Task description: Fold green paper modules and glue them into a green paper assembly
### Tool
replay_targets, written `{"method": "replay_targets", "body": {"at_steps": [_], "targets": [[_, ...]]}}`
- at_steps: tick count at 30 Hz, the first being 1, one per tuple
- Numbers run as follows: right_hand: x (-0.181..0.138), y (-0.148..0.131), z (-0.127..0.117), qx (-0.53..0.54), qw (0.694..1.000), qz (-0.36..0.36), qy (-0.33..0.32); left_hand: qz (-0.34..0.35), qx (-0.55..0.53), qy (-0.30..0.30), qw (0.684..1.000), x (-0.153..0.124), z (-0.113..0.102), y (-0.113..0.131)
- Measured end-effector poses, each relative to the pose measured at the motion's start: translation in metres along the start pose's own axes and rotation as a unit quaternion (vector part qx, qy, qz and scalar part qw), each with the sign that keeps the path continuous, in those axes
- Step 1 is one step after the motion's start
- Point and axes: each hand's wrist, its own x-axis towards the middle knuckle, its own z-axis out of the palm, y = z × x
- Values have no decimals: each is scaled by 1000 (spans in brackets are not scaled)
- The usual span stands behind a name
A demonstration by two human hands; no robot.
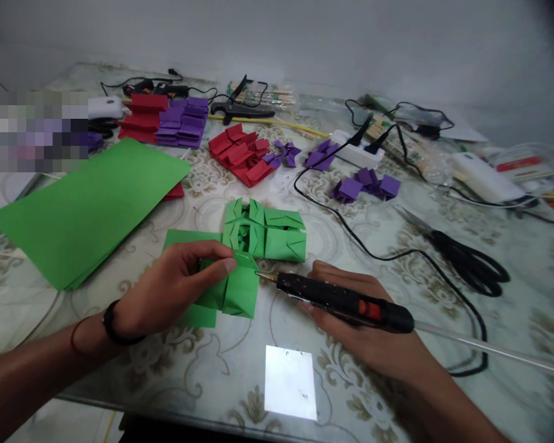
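Note:
Between thumb and forefinger, my left hand [180, 277] pinches the top edge of a folded green paper piece [240, 289]. My right hand [351, 307] is wrapped round a black hot glue gun [341, 301] with a red switch. Its metal nozzle meets or nearly meets the right end of that edge, and a clear glue stick [480, 347] runs out of its back. Just beyond lie joined green folded paper units [284, 237]. More green paper [203, 317] lies under my left hand.
A stack of green sheets [92, 209] lies at left. Behind are red folded papers [240, 154] and purple ones [369, 184]. Black scissors [466, 258] rest at right, points toward the middle. A black cord [351, 231] loops from a white power strip [357, 151] across the right side.

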Motion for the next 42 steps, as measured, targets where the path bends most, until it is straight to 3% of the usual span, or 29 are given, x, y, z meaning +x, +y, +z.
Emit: {"method": "replay_targets", "body": {"at_steps": [22,28,32,37,42], "targets": [[-2,-1,7,-20,1000,9,-6,20,61,2,998,-3,8,-7],[-12,4,13,-102,992,-74,-2,24,74,10,997,-3,9,-13],[-18,11,15,-161,982,-100,26,15,25,36,999,1,8,-12],[-10,12,3,-123,987,-45,90,13,-48,59,997,5,7,-10],[-9,30,-28,-188,952,91,222,11,-86,56,995,5,6,-10]]}}
